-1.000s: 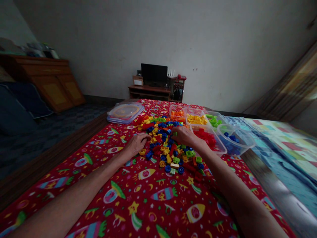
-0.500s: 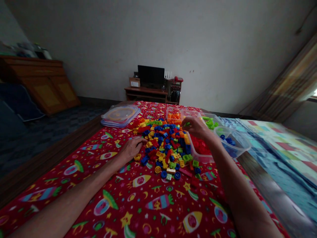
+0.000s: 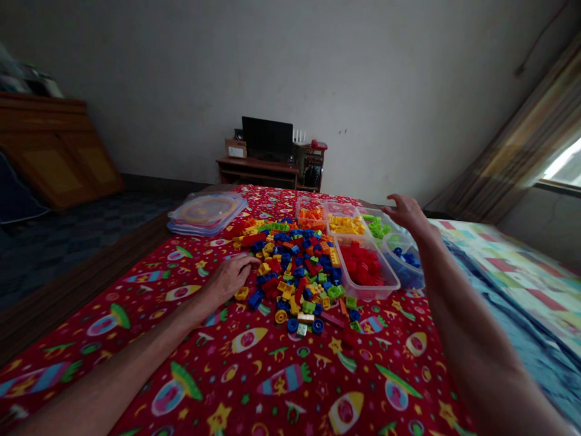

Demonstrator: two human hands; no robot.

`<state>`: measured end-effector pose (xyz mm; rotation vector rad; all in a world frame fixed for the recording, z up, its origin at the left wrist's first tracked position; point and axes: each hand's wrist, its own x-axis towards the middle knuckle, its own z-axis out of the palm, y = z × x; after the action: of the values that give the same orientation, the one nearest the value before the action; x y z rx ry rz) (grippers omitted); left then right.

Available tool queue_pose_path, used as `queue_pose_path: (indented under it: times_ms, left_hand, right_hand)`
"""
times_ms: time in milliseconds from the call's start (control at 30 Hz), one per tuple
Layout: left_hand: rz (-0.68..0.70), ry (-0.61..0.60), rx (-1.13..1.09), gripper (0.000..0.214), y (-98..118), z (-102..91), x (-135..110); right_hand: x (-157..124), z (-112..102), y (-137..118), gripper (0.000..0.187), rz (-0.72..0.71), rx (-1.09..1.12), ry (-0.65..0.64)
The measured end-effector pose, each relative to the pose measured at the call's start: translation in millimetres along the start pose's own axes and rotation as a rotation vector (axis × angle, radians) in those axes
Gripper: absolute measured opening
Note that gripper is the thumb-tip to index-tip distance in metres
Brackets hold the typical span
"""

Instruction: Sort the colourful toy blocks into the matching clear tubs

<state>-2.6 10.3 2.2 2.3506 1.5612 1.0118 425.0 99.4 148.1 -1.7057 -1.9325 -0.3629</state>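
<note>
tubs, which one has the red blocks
The rectangular tub nearest the camera, beside the loose pile: only it holds red blocks. The others hold orange blocks, yellow blocks, green blocks and blue blocks.

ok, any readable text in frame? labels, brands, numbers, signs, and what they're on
Nothing legible.
Cardboard box: white label, too small to read.
Monitor: dark, no lettering made out.
Toy bricks: any marks too small to read.
Tablecloth: printed pictures, no words seen.

Multi-col. plastic blocks point(image 3: 295, 266) in loose pile; more, one col. per clear tub point(image 3: 372, 293), just R.
</note>
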Motion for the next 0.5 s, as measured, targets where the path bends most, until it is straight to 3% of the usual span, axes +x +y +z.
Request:
queue_pose_path:
  times_ms: [100,267,400,500]
  left_hand:
    - [0.003,-0.006,-0.002,0.033,1,-0.5,0]
    - [0.008,-0.049,-0.012,0.033,9,-6.9,0]
    - [0.010,-0.051,-0.004,0.033,10,-7.8,0]
    - [0.011,-0.042,0.011,0.033,7,-5.7,1]
  right_hand:
    - [-20,-2,-33,0.034,-0.041,0.066,-0.011]
    - [-70,7,-110,0.022,-0.347,0.272,-0.347]
    - [-97,13,-147,0.024,-0.415,0.036,-0.549]
    - [-110,15,-159,0.027,-0.414,-0.129,-0.605]
